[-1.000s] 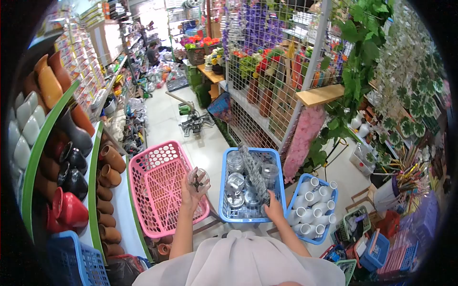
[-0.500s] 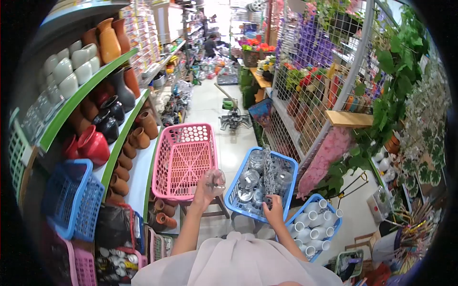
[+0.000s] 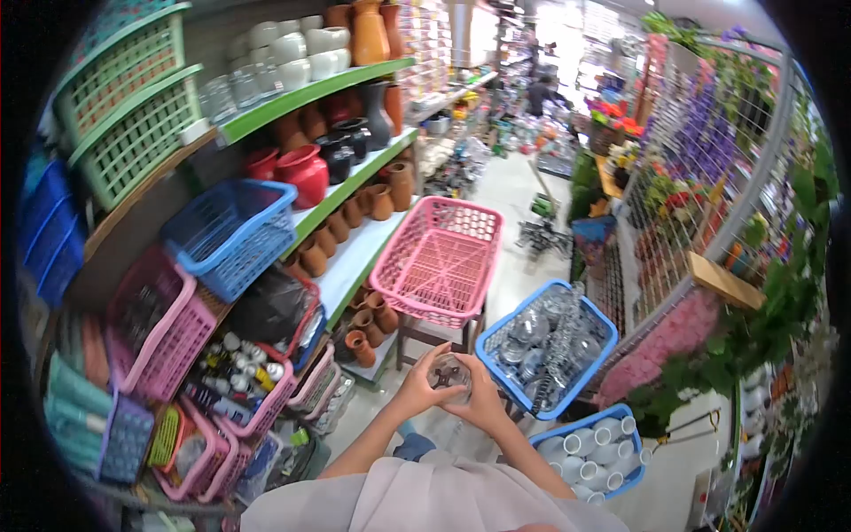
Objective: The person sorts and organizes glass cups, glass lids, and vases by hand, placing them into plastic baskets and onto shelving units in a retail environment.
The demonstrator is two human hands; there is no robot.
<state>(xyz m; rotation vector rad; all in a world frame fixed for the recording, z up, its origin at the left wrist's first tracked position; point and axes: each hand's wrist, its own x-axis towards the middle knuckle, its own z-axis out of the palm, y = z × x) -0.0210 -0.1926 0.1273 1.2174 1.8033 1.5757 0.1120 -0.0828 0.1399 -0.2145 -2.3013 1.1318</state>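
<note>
Between my two hands is a small clear glass jar (image 3: pixel 449 376), round and see-through, held low in front of my body. My left hand (image 3: pixel 422 385) curls around its left side, and my right hand (image 3: pixel 484 401) wraps the opposite side. Just right of the hands stands a blue plastic basket (image 3: pixel 494 371) full of clear glassware (image 3: pixel 534 326). Beyond them a pink plastic basket (image 3: pixel 448 257) rests on a dark stool (image 3: pixel 414 334), with nothing lying inside it.
Shelves on the left carry a red vase (image 3: pixel 303 176), white pots (image 3: pixel 288 49) and terracotta pots (image 3: pixel 381 202). Lower left are a blue basket (image 3: pixel 235 239) and several filled pink ones. A blue crate of white vases (image 3: pixel 581 443) stands at right, below a wire rack (image 3: pixel 700 177).
My view has swung left. My right hand has moved from the glassware basket onto the glass jar, which was in my left hand alone; both hands now hold it.
</note>
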